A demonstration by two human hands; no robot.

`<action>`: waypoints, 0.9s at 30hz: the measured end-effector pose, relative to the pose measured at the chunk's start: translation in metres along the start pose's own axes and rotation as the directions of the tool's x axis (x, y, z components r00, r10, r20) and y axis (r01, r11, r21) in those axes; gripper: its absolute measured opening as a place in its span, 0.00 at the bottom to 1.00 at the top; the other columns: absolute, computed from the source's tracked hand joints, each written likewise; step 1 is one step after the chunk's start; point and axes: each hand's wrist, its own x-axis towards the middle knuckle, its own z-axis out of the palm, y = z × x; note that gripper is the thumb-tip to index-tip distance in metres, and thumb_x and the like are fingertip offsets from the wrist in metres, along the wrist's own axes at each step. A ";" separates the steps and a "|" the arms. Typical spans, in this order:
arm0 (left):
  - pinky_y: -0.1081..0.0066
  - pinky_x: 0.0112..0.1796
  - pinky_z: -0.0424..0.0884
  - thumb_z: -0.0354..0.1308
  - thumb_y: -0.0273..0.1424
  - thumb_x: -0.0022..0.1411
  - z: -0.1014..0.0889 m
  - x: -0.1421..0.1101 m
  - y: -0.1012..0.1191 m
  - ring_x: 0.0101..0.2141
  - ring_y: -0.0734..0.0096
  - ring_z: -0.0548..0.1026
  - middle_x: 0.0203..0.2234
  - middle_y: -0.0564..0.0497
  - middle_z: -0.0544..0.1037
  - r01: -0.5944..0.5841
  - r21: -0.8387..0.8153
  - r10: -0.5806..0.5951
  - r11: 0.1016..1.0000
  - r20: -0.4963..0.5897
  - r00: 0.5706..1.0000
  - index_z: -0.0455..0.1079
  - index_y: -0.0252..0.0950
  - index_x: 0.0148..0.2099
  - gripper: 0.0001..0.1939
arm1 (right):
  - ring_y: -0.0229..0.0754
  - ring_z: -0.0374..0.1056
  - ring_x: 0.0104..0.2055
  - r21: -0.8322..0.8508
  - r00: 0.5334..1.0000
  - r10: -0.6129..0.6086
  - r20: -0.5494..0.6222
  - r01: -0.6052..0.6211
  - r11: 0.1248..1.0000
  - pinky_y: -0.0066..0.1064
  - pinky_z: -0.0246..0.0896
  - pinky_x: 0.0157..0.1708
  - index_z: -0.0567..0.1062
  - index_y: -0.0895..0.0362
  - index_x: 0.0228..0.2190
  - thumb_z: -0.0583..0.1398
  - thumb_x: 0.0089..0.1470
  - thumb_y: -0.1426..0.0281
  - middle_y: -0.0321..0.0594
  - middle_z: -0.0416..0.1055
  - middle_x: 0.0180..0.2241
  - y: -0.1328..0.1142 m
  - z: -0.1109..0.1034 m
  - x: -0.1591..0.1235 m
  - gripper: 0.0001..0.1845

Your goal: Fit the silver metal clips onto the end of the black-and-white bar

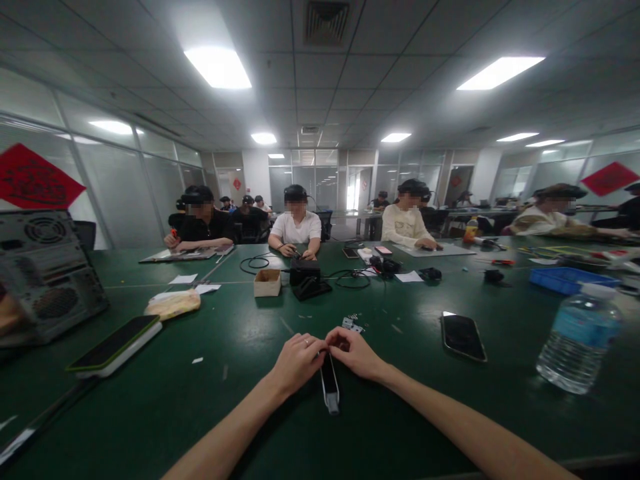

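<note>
A long, narrow object (pixel 329 380) with a dark middle, pale side edges and a grey near end points toward me on the green table (pixel 240 400). My left hand (pixel 299 362) is closed at its far end, thumb and fingers pressed together there. My right hand (pixel 356 353) meets it from the other side, fingertips pinched and touching the left ones. Whatever lies between the right fingertips is hidden. Just beyond my hands are small metal parts (pixel 353 325), some flat and some tiny, scattered in a loose group.
To the right lie a phone (pixel 464 337) and a water bottle (pixel 580 340), with a blue tray (pixel 570 281) behind. A green-edged device (pixel 115 345) and a computer case (pixel 47 273) stand left. Ahead is a small box (pixel 267 283). Several people sit across the table.
</note>
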 end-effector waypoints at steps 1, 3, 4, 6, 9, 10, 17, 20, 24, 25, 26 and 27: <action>0.67 0.40 0.68 0.50 0.27 0.63 0.000 0.000 0.000 0.36 0.67 0.74 0.35 0.49 0.78 0.011 -0.009 -0.011 1.000 0.006 1.000 0.71 0.38 0.42 0.09 | 0.36 0.65 0.32 -0.019 1.000 0.004 0.006 -0.004 1.000 0.27 0.62 0.32 0.71 0.58 0.33 0.58 0.53 0.70 0.36 0.70 0.31 -0.002 -0.001 0.000 0.05; 0.68 0.41 0.68 0.49 0.27 0.64 0.000 0.000 -0.001 0.37 0.68 0.74 0.36 0.50 0.78 0.048 -0.032 -0.048 0.998 0.018 0.999 0.71 0.39 0.43 0.10 | 0.36 0.65 0.32 -0.071 1.000 0.003 0.009 -0.002 0.997 0.27 0.62 0.32 0.71 0.58 0.34 0.58 0.54 0.69 0.37 0.70 0.32 -0.004 -0.003 -0.001 0.06; 0.69 0.41 0.68 0.50 0.27 0.64 -0.001 0.000 -0.002 0.37 0.68 0.74 0.36 0.50 0.78 0.075 -0.039 -0.074 0.996 0.027 0.997 0.71 0.39 0.43 0.10 | 0.36 0.65 0.32 -0.107 1.000 -0.002 0.003 0.003 0.994 0.27 0.62 0.32 0.71 0.58 0.34 0.57 0.54 0.68 0.37 0.70 0.32 -0.004 -0.005 0.000 0.06; 0.69 0.41 0.68 0.50 0.28 0.64 -0.004 0.000 -0.005 0.37 0.68 0.74 0.36 0.51 0.77 0.135 -0.045 -0.132 0.990 0.051 0.990 0.71 0.39 0.44 0.10 | 0.37 0.65 0.32 -0.188 1.000 -0.018 -0.021 0.014 0.982 0.28 0.62 0.32 0.71 0.58 0.34 0.57 0.54 0.69 0.37 0.70 0.32 -0.001 -0.009 0.000 0.06; 0.71 0.39 0.67 0.49 0.29 0.65 -0.009 -0.001 -0.012 0.37 0.69 0.74 0.36 0.52 0.77 0.197 -0.046 -0.192 0.979 0.098 0.977 0.71 0.39 0.43 0.10 | 0.37 0.65 0.32 -0.290 0.998 -0.035 -0.047 0.020 0.957 0.28 0.62 0.32 0.71 0.59 0.34 0.57 0.54 0.71 0.38 0.70 0.32 0.007 -0.015 0.002 0.06; 0.71 0.39 0.67 0.49 0.29 0.65 -0.010 -0.001 -0.015 0.37 0.69 0.73 0.36 0.52 0.77 0.211 -0.048 -0.204 0.976 0.113 0.972 0.71 0.39 0.43 0.10 | 0.37 0.65 0.32 -0.315 0.998 -0.040 -0.050 0.022 0.949 0.28 0.62 0.32 0.71 0.59 0.35 0.56 0.54 0.71 0.38 0.70 0.32 0.011 -0.017 0.003 0.06; 0.72 0.39 0.67 0.51 0.29 0.63 -0.011 -0.003 -0.025 0.37 0.70 0.72 0.36 0.52 0.75 0.275 -0.180 -0.244 0.945 0.174 0.954 0.72 0.38 0.39 0.08 | 0.37 0.65 0.33 -0.445 0.999 -0.031 0.030 0.041 0.895 0.29 0.63 0.34 0.72 0.59 0.36 0.56 0.53 0.73 0.39 0.70 0.34 0.020 -0.024 0.004 0.07; 0.72 0.38 0.67 0.52 0.29 0.62 -0.013 -0.002 -0.022 0.36 0.70 0.72 0.36 0.51 0.75 0.291 -0.218 -0.255 0.932 0.178 0.950 0.72 0.37 0.38 0.08 | 0.38 0.65 0.34 -0.485 0.996 -0.028 0.086 0.067 0.872 0.30 0.63 0.36 0.73 0.58 0.35 0.57 0.53 0.71 0.39 0.70 0.34 0.020 -0.024 0.003 0.07; 0.72 0.38 0.67 0.52 0.29 0.61 -0.017 0.000 -0.018 0.35 0.69 0.72 0.34 0.51 0.76 0.316 -0.256 -0.275 0.913 0.185 0.944 0.72 0.37 0.38 0.08 | 0.38 0.65 0.35 -0.505 0.995 -0.035 0.095 0.079 0.859 0.30 0.62 0.37 0.74 0.57 0.35 0.56 0.56 0.68 0.39 0.70 0.35 0.023 -0.023 0.003 0.08; 0.72 0.38 0.67 0.51 0.29 0.61 -0.017 0.000 -0.018 0.35 0.69 0.72 0.34 0.51 0.76 0.321 -0.266 -0.279 0.909 0.186 0.942 0.72 0.36 0.38 0.08 | 0.38 0.65 0.35 -0.509 0.995 -0.036 0.093 0.079 0.857 0.30 0.61 0.37 0.74 0.57 0.35 0.56 0.56 0.68 0.39 0.70 0.35 0.024 -0.023 0.003 0.08; 0.72 0.37 0.67 0.51 0.29 0.61 -0.017 0.000 -0.019 0.35 0.69 0.72 0.34 0.51 0.76 0.327 -0.273 -0.284 0.904 0.187 0.940 0.72 0.36 0.38 0.08 | 0.38 0.65 0.35 -0.511 0.995 -0.037 0.094 0.080 0.856 0.31 0.61 0.37 0.74 0.57 0.35 0.56 0.56 0.68 0.39 0.70 0.34 0.025 -0.023 0.003 0.08; 0.72 0.37 0.67 0.51 0.29 0.61 -0.016 0.000 -0.020 0.35 0.69 0.72 0.34 0.51 0.76 0.335 -0.277 -0.291 0.901 0.189 0.938 0.72 0.36 0.38 0.09 | 0.38 0.65 0.35 -0.513 0.995 -0.038 0.094 0.081 0.854 0.31 0.61 0.37 0.74 0.57 0.35 0.56 0.56 0.68 0.39 0.70 0.34 0.025 -0.023 0.003 0.08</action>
